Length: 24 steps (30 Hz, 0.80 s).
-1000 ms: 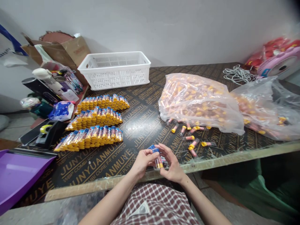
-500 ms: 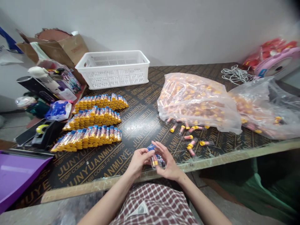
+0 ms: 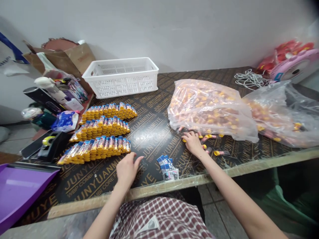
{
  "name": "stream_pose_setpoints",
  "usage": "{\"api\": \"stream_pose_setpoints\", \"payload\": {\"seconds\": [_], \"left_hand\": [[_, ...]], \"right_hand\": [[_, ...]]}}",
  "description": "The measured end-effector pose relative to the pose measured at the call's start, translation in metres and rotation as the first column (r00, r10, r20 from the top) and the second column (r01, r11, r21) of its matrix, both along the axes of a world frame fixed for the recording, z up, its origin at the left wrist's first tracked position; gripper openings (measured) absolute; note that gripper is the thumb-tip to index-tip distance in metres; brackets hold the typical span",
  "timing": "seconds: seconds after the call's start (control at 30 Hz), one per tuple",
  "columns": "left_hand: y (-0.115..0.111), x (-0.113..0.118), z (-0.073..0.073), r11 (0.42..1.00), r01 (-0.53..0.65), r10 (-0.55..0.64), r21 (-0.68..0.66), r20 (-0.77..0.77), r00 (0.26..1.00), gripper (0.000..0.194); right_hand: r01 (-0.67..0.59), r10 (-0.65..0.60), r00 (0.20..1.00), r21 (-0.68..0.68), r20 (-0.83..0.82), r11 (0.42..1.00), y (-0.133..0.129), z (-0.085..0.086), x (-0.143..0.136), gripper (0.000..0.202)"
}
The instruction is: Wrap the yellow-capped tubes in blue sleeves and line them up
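My left hand (image 3: 126, 168) is open beside the right end of the nearest stack of labelled tubes (image 3: 99, 147), its thumb spread away from the fingers. These tubes have blue tops and yellow caps. My right hand (image 3: 193, 143) reaches among loose tubes with pink contents, its fingers curled down on one yellow-capped tube (image 3: 183, 140) that they partly cover. Another loose tube (image 3: 221, 153) lies to the right of my wrist. Between my hands, a small pile of blue and clear printed labels (image 3: 166, 166) lies near the table edge.
A large clear bag (image 3: 206, 103) full of yellow-capped tubes and a second bag (image 3: 281, 116) lie on the right. Two more tube stacks stand behind the nearest one. A white basket (image 3: 122, 81), tape dispenser (image 3: 51, 146), purple dustpan (image 3: 22, 196) and pink fan (image 3: 294, 68) surround the work area.
My hands have moved apart from above the labels, where they held a tube together. The left went to the nearest stack; the right went forward and right to the loose tubes.
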State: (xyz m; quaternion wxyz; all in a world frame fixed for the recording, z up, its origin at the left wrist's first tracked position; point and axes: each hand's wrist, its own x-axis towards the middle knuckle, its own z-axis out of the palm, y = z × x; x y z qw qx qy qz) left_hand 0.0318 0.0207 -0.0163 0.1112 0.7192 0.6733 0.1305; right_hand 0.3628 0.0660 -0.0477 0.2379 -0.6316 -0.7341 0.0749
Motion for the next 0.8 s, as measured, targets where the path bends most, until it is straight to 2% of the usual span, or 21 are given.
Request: {"api": "stream_pose_setpoints", "payload": {"seconds": [0.1,0.2,0.27,0.33,0.43,0.6,0.7,0.8], "left_hand": [[0.000,0.037,-0.006,0.978,0.196,-0.173,-0.076,0.238,0.956,0.028],[-0.002,0.064,-0.017,0.943,0.285,-0.230,-0.169,0.285,0.930,0.027],[-0.005,0.074,-0.024,0.930,0.310,-0.247,-0.198,0.288,0.925,0.023],[-0.008,0.078,-0.028,0.926,0.318,-0.242,-0.205,0.324,0.915,0.018],[-0.010,0.079,-0.030,0.928,0.291,-0.170,-0.233,0.432,0.886,0.015],[-0.012,0.080,-0.033,0.923,0.255,-0.018,-0.287,0.632,0.775,0.011],[-0.014,0.079,-0.035,0.919,0.277,-0.035,-0.281,0.640,0.768,0.006],[-0.018,0.078,-0.034,0.922,0.308,-0.121,-0.235,0.579,0.806,0.004]], "right_hand": [[-0.045,0.045,0.998,-0.002,-0.041,0.999,-0.005,0.002,-0.014,0.024],[-0.053,0.055,0.989,0.013,-0.138,0.998,-0.021,0.006,-0.033,0.023],[-0.045,0.048,0.975,0.017,-0.217,0.999,-0.036,0.009,-0.044,0.022],[-0.032,0.034,0.956,0.014,-0.291,0.999,-0.051,0.012,-0.052,0.022],[-0.003,0.003,0.926,0.000,-0.378,1.000,-0.072,0.015,-0.058,0.021],[0.050,-0.051,0.868,-0.016,-0.493,0.999,-0.093,0.013,-0.062,0.018],[0.071,-0.084,0.798,-0.046,-0.596,0.996,-0.100,0.011,-0.065,0.015],[0.075,-0.112,0.753,-0.084,-0.648,0.994,-0.104,0.011,-0.067,0.016]]}}
